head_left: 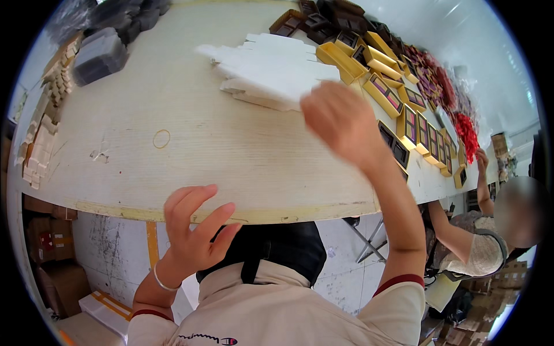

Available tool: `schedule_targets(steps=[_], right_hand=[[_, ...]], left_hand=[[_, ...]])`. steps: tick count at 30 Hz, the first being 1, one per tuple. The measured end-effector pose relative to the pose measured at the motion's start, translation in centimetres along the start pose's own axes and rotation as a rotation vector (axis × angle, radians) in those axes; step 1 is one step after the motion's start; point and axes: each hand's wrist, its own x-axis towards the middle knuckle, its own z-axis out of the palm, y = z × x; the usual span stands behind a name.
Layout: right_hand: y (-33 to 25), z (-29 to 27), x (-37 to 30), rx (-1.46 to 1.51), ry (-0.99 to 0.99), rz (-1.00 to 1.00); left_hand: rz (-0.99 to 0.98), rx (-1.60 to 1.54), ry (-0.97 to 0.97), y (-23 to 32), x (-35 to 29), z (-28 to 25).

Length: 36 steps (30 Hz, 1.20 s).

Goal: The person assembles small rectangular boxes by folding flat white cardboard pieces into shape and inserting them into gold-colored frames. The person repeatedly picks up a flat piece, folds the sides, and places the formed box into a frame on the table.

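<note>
A stack of flat white card pieces (pixel 271 66) with notched edges lies on the pale table, its left end smeared by motion. At its right edge is my right hand (pixel 337 118), blurred, with the fingers curled down and partly hidden; whether it grips a piece cannot be made out. My left hand (pixel 196 228) is raised over the table's near edge, fingers apart and nothing in them. A loose rubber band (pixel 161 138) rests on the tabletop between my left hand and the far left side.
Right of the stack stand several gold boxes (pixel 384 95) with dark window inserts, dark trays (pixel 346 17) behind them. Red material (pixel 466 135) is by a co-worker (pixel 461 230) at the right. Clear plastic pieces (pixel 101 55) and folded cream card (pixel 40 144) line the left edge.
</note>
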Motion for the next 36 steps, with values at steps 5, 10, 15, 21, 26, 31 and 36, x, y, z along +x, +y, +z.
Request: schedule_targets(steps=[5, 10, 15, 21, 26, 31, 36], right_hand=[[-10.3, -5.2, -4.0, 0.29, -0.114, 0.084], [-11.9, -3.6, -6.8, 0.693, -0.174, 0.355], [-11.6, -3.8, -6.5, 0.712, -0.264, 0.368], [-11.4, -2.6, -6.0, 0.708, -0.3, 0.513], [-12.3, -1.6, -6.8, 0.548, -0.219, 0.447], [-13.3, -1.7, -7.4, 0.43, -0.169, 0.317], [-13.9, -1.5, -7.4, 0.402, -0.192, 0.28]], left_hand=[[0.112, 0.137, -0.264, 0.3, -1.0, -0.5], [0.16, 0.129, -0.119, 0.4, -2.2, 0.5], [0.083, -0.017, -0.309, 0.3, 0.6, 0.6], [-0.38, -0.213, -0.57, 0.0, 0.1, 0.6], [-0.233, -0.048, -0.467, 0.4, -0.3, 1.8], [-0.002, 0.001, -0.507, 0.6, -1.4, 1.4], [0.065, 0.007, -0.469, 0.3, -1.3, 1.6]])
